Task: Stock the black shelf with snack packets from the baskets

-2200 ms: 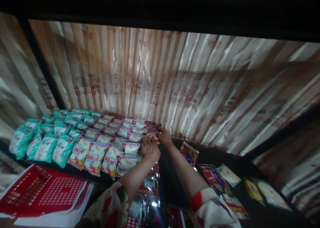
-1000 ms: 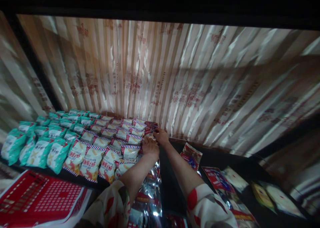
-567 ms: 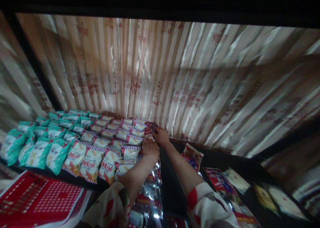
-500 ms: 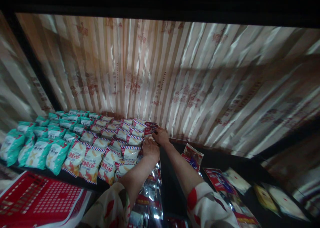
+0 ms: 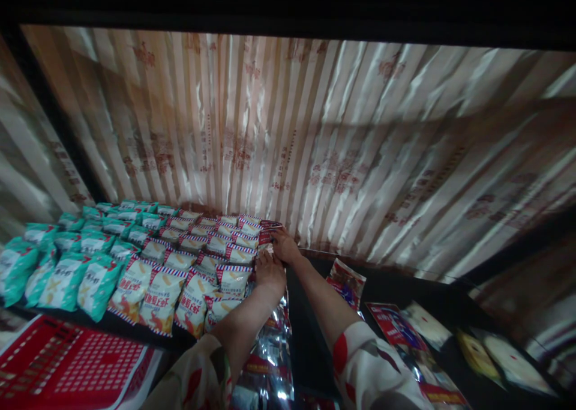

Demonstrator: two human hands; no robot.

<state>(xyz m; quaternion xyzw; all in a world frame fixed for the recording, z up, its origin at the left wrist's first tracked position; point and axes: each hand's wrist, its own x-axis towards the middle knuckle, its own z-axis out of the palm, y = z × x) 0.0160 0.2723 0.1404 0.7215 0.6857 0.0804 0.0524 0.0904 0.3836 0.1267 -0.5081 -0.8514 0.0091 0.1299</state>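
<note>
Deep on the shelf, a dark red snack packet [image 5: 269, 225] lies at the right end of the rows of white bags. My right hand [image 5: 285, 245] grips its right side with bent fingers. Just nearer to me, my left hand [image 5: 270, 273] has its fingers on the lower part of the same packet, most of which the hands hide. Under and beside my left forearm runs a row of shiny dark red packets [image 5: 270, 362]. White snack bags with striped edges [image 5: 157, 299] stand in rows to the left of my hands.
Teal snack bags [image 5: 63, 281] fill the shelf's left end. A red basket [image 5: 76, 362] sits at the front left. On the right lie a red and blue packet [image 5: 345, 281], a longer packet [image 5: 396, 332] and a yellow packet [image 5: 477, 356]. A corrugated wall [image 5: 279, 128] closes the back.
My right hand has shifted slightly left and down over the dark red packet. My left hand stays almost where it was. The view has moved slightly.
</note>
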